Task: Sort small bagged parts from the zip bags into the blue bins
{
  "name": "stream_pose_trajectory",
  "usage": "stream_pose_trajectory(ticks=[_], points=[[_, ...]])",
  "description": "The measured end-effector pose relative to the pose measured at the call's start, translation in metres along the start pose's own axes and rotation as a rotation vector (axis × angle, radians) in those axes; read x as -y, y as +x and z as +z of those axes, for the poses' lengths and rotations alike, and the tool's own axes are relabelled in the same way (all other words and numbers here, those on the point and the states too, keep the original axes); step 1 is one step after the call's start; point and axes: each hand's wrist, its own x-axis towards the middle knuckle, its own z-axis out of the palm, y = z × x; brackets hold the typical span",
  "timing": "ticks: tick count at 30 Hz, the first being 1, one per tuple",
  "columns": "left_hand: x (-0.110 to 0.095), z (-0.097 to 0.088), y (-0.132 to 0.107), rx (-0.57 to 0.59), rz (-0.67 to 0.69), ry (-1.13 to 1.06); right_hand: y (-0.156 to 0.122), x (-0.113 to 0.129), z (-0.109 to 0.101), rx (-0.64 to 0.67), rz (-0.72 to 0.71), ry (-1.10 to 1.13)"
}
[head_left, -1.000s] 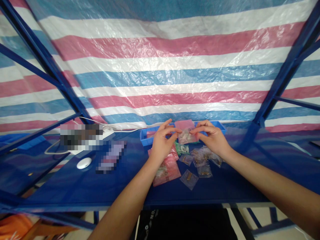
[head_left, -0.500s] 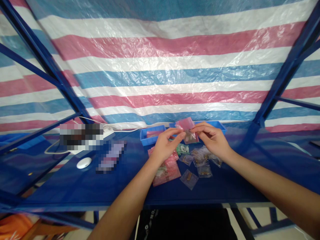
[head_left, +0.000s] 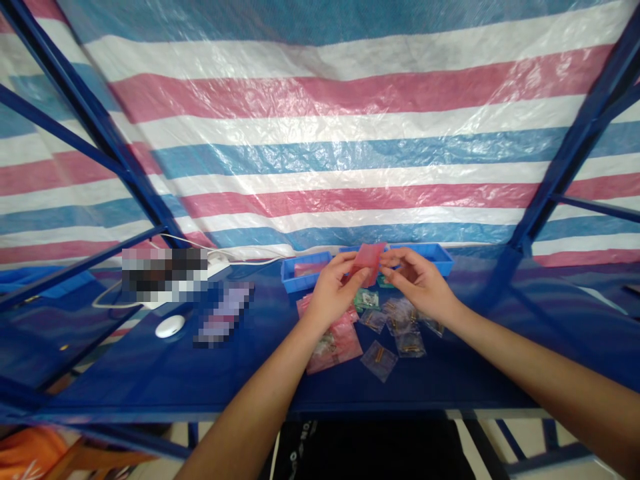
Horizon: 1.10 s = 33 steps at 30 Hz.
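Where the two hands meet above the blue table [head_left: 150, 373], a small pink bag [head_left: 369, 257] is pinched between them: left hand [head_left: 330, 290] closed on its left edge, right hand [head_left: 417, 283] closed on its right. Directly below: clear packets [head_left: 395, 327] and pink bags [head_left: 335, 340] scattered on the table. Behind: two blue trays [head_left: 305, 270]. Far left: white mouse [head_left: 169, 326], well apart.

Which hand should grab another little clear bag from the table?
Probably the right hand. The left hand pinches the pink bag, and the right hand's fingers only meet its edge. The clear bags lie just under the right hand.
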Motion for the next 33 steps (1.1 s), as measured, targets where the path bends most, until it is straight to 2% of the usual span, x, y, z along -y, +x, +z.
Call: stream_pose_trajectory(ticks=[3,8,13,22,25,29,33], points=[[0.001,0.0,0.0,-0.016,0.004,-0.046,0.004,-0.008,-0.001,-0.037,0.024,0.067],[0.003,-0.001,-0.002,0.024,-0.042,-0.083,0.007,-0.013,-0.002,0.029,0.088,0.2],[0.012,0.004,-0.004,0.026,-0.139,-0.162,0.006,-0.01,-0.003,0.029,0.179,0.167],[0.022,0.006,-0.001,-0.1,-0.209,-0.375,0.009,-0.01,-0.006,-0.08,0.161,0.118],[0.023,0.006,-0.001,-0.096,-0.198,-0.363,0.009,-0.014,-0.008,-0.061,0.143,0.111],[0.02,0.003,-0.002,-0.121,-0.161,-0.228,0.008,-0.017,-0.011,-0.052,0.09,0.064],[0.015,-0.004,-0.002,-0.113,-0.061,-0.084,0.008,-0.017,-0.016,-0.015,-0.022,-0.048]])
